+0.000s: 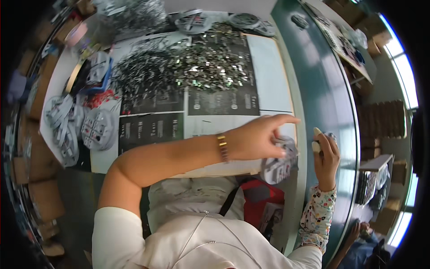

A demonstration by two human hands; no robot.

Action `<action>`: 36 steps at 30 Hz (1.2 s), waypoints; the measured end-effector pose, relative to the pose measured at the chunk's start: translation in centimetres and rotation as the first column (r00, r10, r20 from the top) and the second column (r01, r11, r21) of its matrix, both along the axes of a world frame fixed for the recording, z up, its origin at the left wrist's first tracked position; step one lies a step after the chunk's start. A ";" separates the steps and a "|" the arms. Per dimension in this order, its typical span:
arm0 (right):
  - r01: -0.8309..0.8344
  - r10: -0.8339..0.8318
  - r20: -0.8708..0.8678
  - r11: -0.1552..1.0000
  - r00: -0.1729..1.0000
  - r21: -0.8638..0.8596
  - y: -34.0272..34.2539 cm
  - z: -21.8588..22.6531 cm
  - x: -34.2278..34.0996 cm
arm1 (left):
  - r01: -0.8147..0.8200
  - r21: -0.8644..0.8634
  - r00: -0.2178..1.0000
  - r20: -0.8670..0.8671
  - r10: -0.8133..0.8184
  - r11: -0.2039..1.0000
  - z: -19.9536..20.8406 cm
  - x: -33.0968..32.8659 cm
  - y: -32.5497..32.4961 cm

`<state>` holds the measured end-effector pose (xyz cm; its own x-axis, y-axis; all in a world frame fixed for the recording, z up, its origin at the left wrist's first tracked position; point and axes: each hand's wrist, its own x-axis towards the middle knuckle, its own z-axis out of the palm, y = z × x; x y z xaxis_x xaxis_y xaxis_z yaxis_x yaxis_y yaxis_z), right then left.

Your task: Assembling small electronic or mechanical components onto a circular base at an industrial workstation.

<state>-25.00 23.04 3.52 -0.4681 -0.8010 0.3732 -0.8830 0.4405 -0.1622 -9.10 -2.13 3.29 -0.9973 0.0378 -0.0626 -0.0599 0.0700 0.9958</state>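
Observation:
My left hand (257, 139) reaches across from the left over the worktable's right front corner. Its index finger is stretched to the right and its thumb stands apart, pointing right; the other fingers are partly hidden. Just under and beside the thumb is a grey moulded plastic part (278, 168) with small metal pieces in it, jutting past the table's front edge. My right hand (328, 157), in a patterned sleeve cover and pale finger cots, is over the green belt (320, 80). Its fingers are curled, with a bit of something grey (331, 135) showing behind the fingertips.
Heaps of dark metal strips (145, 69) and shiny metal pieces (212, 65) cover the table's far half. Round grey parts (97, 129), small red pieces (104, 97) and a blue tray (107, 76) lie at left. A co-worker's arm (351, 237) shows at lower right.

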 end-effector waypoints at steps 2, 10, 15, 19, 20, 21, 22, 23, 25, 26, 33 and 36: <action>0.077 -0.069 -0.079 0.992 0.994 0.102 0.3 -2.7 -2.5 | -0.114 0.083 0.989 -0.079 0.121 0.990 -1.9 5.7 -2.6; 0.465 -0.375 -0.381 0.867 0.845 0.180 7.0 -6.3 -11.6 | -0.545 0.011 0.836 0.078 0.543 0.838 -2.7 20.4 -5.9; -0.068 0.108 0.253 0.985 0.961 -0.161 -13.0 -0.7 1.8 | -0.383 -0.642 0.868 -0.003 0.497 0.665 -2.0 22.4 -7.6; -0.607 0.614 0.010 0.782 0.789 -0.138 -25.5 -2.5 8.2 | -0.316 -0.801 0.900 -0.083 0.428 0.509 -2.2 22.2 -8.6; -0.638 0.640 -0.008 0.766 0.769 -0.085 -27.4 -2.8 8.7 | -0.319 -0.814 0.901 -0.101 0.423 0.485 -2.3 22.0 -8.8; -0.646 0.646 -0.029 0.760 0.763 -0.075 -28.6 -3.2 8.6 | -0.322 -0.825 0.901 -0.118 0.417 0.464 -2.3 21.9 -9.1; -0.652 0.652 -0.025 0.754 0.758 -0.076 -29.0 -3.7 8.8 | -0.323 -0.826 0.898 -0.114 0.425 0.462 -2.2 21.9 -9.5; -0.646 0.645 -0.037 0.760 0.763 -0.071 -29.2 -4.1 8.8 | -0.389 -0.797 0.893 -0.203 0.401 0.461 -2.0 21.7 -9.8; -0.644 0.642 -0.057 0.763 0.765 -0.058 -29.4 -4.8 8.8 | -0.517 -0.721 0.851 -0.375 0.368 0.461 -1.5 21.4 -10.1; -0.640 0.636 -0.068 0.767 0.768 -0.049 -29.4 -5.0 8.9 | -0.575 -0.673 0.818 -0.459 0.347 0.465 -1.5 21.0 -10.3; -0.527 0.635 0.560 0.766 0.532 -0.369 -27.5 -2.3 11.5 | -0.662 0.014 0.731 -0.209 0.650 0.749 -2.2 16.0 -11.1; -0.325 0.653 0.648 0.757 0.392 -0.567 -26.8 -1.0 13.2 | -0.495 0.514 0.846 0.100 0.524 0.701 -1.6 14.8 -10.9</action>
<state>-11.75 -3.78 2.49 -0.2446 -0.9078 0.3407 -0.3495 -0.2451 -0.9043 5.65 -13.03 1.69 -0.8746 -0.4661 -0.1333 0.1136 -0.4644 0.8783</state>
